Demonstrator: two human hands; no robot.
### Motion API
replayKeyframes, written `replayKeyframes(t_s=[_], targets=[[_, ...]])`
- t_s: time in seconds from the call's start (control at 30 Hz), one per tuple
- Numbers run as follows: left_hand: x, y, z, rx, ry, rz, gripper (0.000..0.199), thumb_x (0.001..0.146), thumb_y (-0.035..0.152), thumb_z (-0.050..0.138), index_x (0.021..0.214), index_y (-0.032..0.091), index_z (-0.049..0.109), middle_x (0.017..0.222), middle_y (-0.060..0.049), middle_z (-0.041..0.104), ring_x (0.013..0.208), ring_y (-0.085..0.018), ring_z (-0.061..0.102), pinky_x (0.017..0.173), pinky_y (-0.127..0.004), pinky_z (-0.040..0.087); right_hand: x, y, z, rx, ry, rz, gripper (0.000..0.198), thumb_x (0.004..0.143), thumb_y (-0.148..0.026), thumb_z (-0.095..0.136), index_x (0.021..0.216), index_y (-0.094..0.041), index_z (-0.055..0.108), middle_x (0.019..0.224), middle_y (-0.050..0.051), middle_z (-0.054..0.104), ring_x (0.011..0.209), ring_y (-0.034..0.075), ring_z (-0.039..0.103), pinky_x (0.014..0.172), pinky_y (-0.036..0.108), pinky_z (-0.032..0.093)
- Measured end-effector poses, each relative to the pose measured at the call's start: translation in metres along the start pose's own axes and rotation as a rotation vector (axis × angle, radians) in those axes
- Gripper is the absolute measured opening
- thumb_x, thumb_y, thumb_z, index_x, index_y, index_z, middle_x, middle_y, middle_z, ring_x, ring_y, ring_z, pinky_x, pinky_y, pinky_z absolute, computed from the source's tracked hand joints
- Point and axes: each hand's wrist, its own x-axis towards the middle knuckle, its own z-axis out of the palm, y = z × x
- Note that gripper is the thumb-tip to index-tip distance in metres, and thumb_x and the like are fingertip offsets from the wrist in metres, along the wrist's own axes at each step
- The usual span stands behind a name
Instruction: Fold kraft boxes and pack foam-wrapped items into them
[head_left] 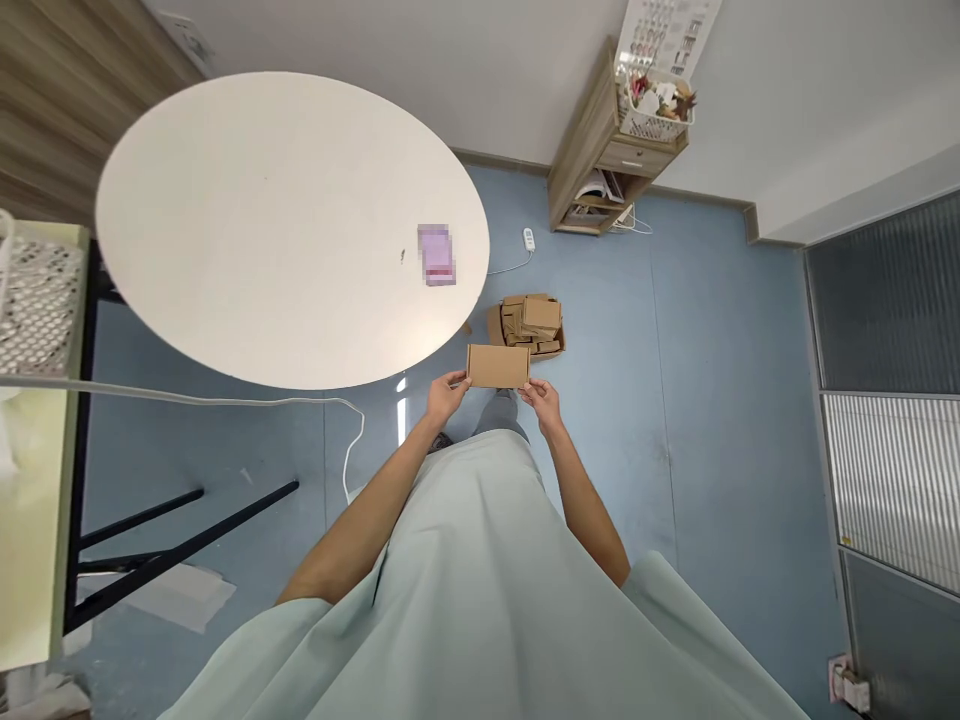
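Between my two hands is a small brown cardboard box (498, 367), held level in front of my body. My left hand (447, 393) pinches its left end, and my right hand (542, 401) grips the lower right corner. Just beyond it, on the floor, stands an open carton (495, 326) filled with several more small cardboard boxes (541, 314). The held box overlaps the carton's near edge in view.
A white oval table (285, 230) lies ahead to the left, with a blurred purple packet (436, 255) on it. A white cable (247, 402) runs across the left side. A power strip (529, 239) and a wooden cabinet (585, 150) are farther off.
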Motion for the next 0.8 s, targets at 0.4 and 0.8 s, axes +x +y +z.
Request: replayKeyframes(t_s=[0.4,0.8], targets=[[0.103,0.082,0.121,0.184,-0.061,-0.084,0.038,0.099,0.026,0.065,0.134,0.017,0.077,0.141,-0.012,0.077,0.119,-0.027,0.077,0.107,-0.039,0.059,0.129,-0.063,-0.083,-0.026,0.024,0.128,0.042,0.081,-0.048,0.089,0.104,-0.023,0.065,0.113,0.01,0.083,0.102,0.024,0.081,0.096,0.041,0.063],[0.193,0.114,0.173,0.39,0.003,-0.081,0.031,0.099,0.019,0.065,0.125,0.02,0.081,0.126,-0.012,0.082,0.113,-0.03,0.079,0.107,-0.041,0.057,0.243,-0.073,-0.096,-0.097,0.01,0.151,0.034,0.082,-0.044,0.083,0.098,-0.025,0.06,0.102,0.003,0.079,0.09,0.019,0.079,0.091,0.038,0.062]])
